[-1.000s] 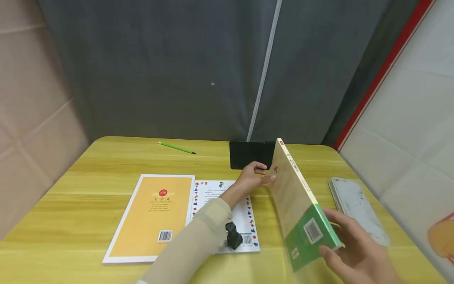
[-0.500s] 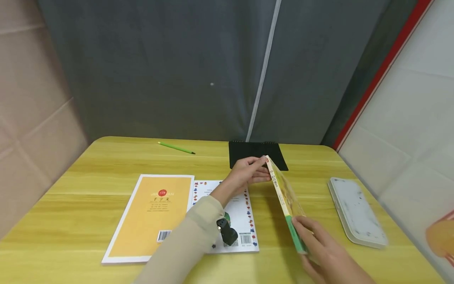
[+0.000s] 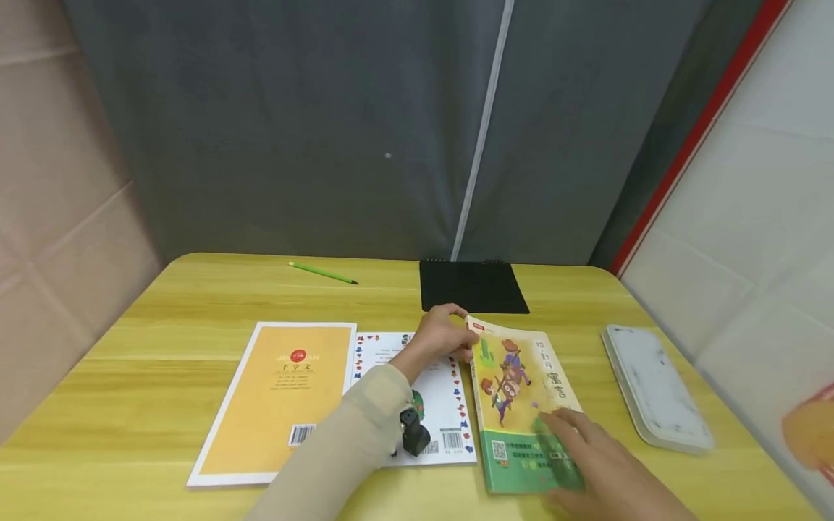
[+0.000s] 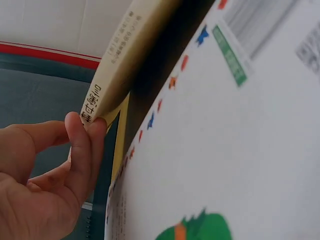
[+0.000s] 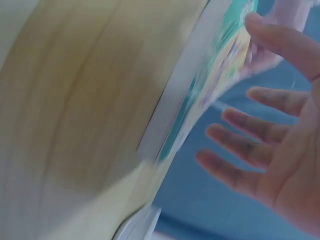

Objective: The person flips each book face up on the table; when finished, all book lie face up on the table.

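Observation:
A yellow-and-green illustrated book (image 3: 521, 383) lies face up in the head view, its cover showing cartoon figures. At its far left corner is my left hand (image 3: 438, 339); in the left wrist view the bent fingers and thumb of my left hand (image 4: 55, 175) pinch the end of the book's spine (image 4: 112, 60). Over the near right part of the cover, my right hand (image 3: 602, 467) hovers with fingers extended. The right wrist view shows my right hand (image 5: 280, 140) with straight, spread fingers, apart from the book (image 5: 205, 85).
Left of the book lies a white booklet (image 3: 433, 383) with a colourful border, partly under my left forearm. Beside it is an orange-yellow book (image 3: 280, 398). A black spiral notepad (image 3: 472, 286) and a green pencil (image 3: 323, 273) lie farther back. At right sits a white case (image 3: 658, 387).
The book has turned from standing on edge, back cover showing, to lying face up. My right hand has let go of its near end; my left hand stays at the far corner.

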Motion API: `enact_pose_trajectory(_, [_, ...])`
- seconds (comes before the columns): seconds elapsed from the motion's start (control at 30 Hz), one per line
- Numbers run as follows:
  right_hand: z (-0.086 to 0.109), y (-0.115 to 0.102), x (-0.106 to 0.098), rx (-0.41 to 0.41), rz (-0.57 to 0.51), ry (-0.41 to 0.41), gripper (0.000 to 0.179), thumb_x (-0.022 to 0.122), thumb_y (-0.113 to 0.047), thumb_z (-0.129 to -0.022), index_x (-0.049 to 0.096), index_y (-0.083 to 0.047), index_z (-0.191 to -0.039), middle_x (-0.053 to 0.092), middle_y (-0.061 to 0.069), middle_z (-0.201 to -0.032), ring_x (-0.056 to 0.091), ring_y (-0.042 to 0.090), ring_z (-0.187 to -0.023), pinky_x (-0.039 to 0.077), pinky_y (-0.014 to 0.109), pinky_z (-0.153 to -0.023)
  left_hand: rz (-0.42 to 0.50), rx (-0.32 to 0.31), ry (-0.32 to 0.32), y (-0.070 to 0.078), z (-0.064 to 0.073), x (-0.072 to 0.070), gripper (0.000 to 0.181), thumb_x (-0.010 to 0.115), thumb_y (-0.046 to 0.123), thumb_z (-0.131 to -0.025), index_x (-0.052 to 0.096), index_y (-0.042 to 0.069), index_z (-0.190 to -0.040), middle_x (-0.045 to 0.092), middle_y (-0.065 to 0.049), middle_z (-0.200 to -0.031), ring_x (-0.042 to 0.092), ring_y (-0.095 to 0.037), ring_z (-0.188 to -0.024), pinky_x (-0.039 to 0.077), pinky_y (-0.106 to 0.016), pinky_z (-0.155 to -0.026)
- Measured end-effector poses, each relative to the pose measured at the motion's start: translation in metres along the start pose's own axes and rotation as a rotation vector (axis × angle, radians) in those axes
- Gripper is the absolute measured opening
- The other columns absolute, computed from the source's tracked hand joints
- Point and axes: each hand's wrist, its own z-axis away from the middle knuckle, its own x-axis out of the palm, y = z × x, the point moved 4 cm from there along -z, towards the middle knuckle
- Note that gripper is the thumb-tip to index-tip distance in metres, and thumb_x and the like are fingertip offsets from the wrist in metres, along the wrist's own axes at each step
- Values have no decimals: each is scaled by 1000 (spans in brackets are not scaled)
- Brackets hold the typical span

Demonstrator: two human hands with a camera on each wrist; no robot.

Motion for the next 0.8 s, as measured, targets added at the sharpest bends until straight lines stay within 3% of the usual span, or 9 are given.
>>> enact_pose_trajectory(0.07, [0,18,2,61,-36,-43,94,89,-50,-65,49,-13,-142,45,14,-144,52,32,-121,50,53,-94,-26,1,0,-5,0,0,46,77,13,-86,58,9,-129,65,-8,-60,60,-12,-45,53,-24,-54])
enact_pose_trajectory(0.17, [-1,42,6,75,-66,-82,93,89,-45,-67,48,-7,-142,45,19,-142,51,35,-121,49,53,-93,-70,41,7,-10,0,-2,47,77,12,-86,58,6,-128,66,-9,-60,58,-12,-45,50,-22,-51])
enact_pose_trajectory(0.3, [-4,59,12,129,-87,-120,89,87,-43,-70,50,-7,-142,48,16,-138,52,33,-119,48,55,-94,-182,110,40,-13,-4,-7,45,80,13,-83,63,5,-124,67,-10,-85,60,-14,-58,47,-23,-57])
enact_pose_trajectory(0.4, [-7,64,14,194,-78,-141,86,86,-48,-69,53,-13,-140,52,11,-135,55,28,-114,49,56,-93,-269,159,54,-15,-7,-10,42,82,15,-81,67,4,-119,62,-10,-101,60,-16,-70,48,-25,-65])
enact_pose_trajectory(0.53, [-8,68,14,233,-62,-166,86,84,-51,-69,53,-15,-140,54,11,-132,57,27,-110,50,57,-91,-341,202,49,-15,-10,-8,42,82,15,-80,69,2,-118,65,-12,-109,59,-16,-78,51,-27,-72])
enact_pose_trajectory(0.8, [-8,66,12,235,-40,-166,86,83,-52,-69,53,-16,-141,54,11,-133,57,26,-109,51,57,-90,-375,197,48,-13,-6,-7,43,81,15,-82,68,0,-120,63,-15,-121,59,-20,-89,53,-33,-84])
